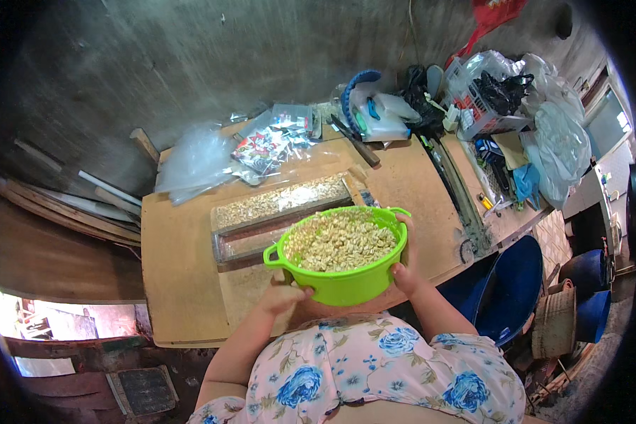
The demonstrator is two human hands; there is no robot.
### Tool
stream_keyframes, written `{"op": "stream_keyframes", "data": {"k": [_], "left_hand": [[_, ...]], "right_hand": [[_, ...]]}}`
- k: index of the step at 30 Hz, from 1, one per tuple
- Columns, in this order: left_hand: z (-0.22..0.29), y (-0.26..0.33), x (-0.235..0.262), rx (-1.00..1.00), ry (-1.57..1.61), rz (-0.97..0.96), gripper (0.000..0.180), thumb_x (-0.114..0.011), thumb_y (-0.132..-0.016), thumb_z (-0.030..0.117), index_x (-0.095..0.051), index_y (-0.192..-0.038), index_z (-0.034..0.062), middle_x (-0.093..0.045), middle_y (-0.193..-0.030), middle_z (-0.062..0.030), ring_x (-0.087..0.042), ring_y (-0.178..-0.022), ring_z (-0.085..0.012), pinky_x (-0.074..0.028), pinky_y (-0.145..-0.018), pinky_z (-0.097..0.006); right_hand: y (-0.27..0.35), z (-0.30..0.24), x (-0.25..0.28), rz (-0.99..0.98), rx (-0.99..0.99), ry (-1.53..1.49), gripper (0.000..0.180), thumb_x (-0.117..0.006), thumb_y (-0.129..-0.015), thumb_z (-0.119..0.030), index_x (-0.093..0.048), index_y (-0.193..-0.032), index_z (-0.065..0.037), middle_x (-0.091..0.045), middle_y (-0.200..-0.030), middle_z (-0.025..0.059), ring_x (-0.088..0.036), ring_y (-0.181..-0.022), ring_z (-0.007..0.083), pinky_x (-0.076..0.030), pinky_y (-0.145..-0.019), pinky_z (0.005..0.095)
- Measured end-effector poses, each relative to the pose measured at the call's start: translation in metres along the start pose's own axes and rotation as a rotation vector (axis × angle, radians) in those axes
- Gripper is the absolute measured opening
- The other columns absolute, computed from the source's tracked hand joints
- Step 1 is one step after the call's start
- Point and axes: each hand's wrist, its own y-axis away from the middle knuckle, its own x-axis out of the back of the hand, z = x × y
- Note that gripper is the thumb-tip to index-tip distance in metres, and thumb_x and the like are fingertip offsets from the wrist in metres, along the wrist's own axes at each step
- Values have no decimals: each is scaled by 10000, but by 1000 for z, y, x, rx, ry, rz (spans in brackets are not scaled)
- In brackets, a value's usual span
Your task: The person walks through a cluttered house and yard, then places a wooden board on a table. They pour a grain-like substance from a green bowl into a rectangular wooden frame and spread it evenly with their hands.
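Both hands, left hand point(284, 297) and right hand point(405, 272), fingers clasped on green bowl point(346, 283) of seeds point(339, 242), raised above the desk point(184, 283).

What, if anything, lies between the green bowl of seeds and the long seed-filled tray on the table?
Nothing visible. Both hands, left and right, hold the green bowl directly before the tray; its far rim overlaps the tray's near edge.

A bright green two-handled bowl point(343, 265), tilted slightly, brimful of pale seeds point(339, 240).
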Motion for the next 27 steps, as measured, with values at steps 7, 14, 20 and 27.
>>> {"op": "stream_keyframes", "data": {"k": [7, 14, 20, 27], "left_hand": [[5, -13, 13, 32, -54, -79, 555, -691, -759, 180, -500, -1251, 8, -557, -1213, -84, -519, -1103, -212, -393, -966, -325], [16, -4, 43, 67, -166, 26, 613, -686, -742, 251, -484, -1257, -13, -536, -1227, -101, -489, -1137, -214, -373, -981, -326], [1, 16, 54, -150, -38, 17, 689, -706, -740, 278, -424, -1295, -18, -490, -1278, -113, -451, -1181, -228, -367, -991, -336], [12, 57, 66, -134, 31, 126, 759, -733, -704, 230, -365, -1323, -12, -482, -1278, -101, -452, -1180, -210, -368, -996, -335]], "right_hand": [[9, 40, 2, 28, -138, 229, 1032, -554, -689, -735, -240, -1335, 6, -480, -1201, 215, -475, -1128, 302, -355, -969, 394], [-13, 13, -30, -47, -166, 292, 999, -533, -714, -722, -242, -1328, 10, -466, -1191, 243, -474, -1115, 327, -358, -953, 407], [-2, 34, -48, -63, -134, 341, 991, -504, -722, -733, -257, -1317, 20, -454, -1167, 236, -467, -1096, 337, -359, -945, 412], [5, 23, -81, -128, -81, 371, 989, -497, -733, -725, -235, -1329, 19, -426, -1194, 243, -447, -1112, 343, -345, -952, 422]]}}
